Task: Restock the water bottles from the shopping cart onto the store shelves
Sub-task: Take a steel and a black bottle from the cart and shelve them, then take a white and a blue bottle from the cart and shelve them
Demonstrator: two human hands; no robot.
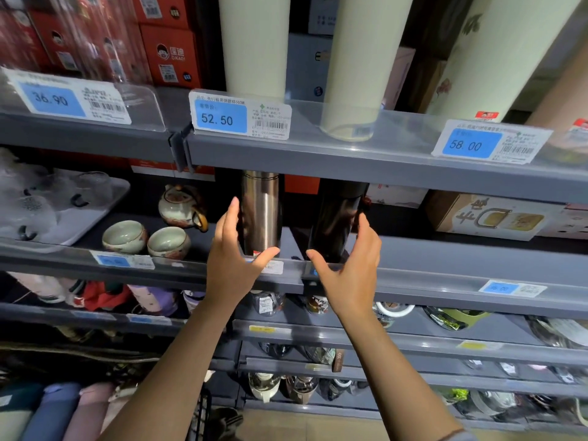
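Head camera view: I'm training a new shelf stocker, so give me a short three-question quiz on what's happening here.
1. True or false: the silver bottle and the black bottle stand upright on the same shelf.
2. Which hand is at the black bottle? A) left hand B) right hand
3. Fill in: the price tag directly above the silver bottle reads ____.

Key: 1 true; 2 B; 3 52.50

- Left hand (234, 259) cups the steel bottle (261, 211) upright on the shelf (445, 249).
- Right hand (350, 265) flanks the black bottle (334, 218), seemingly touching it.
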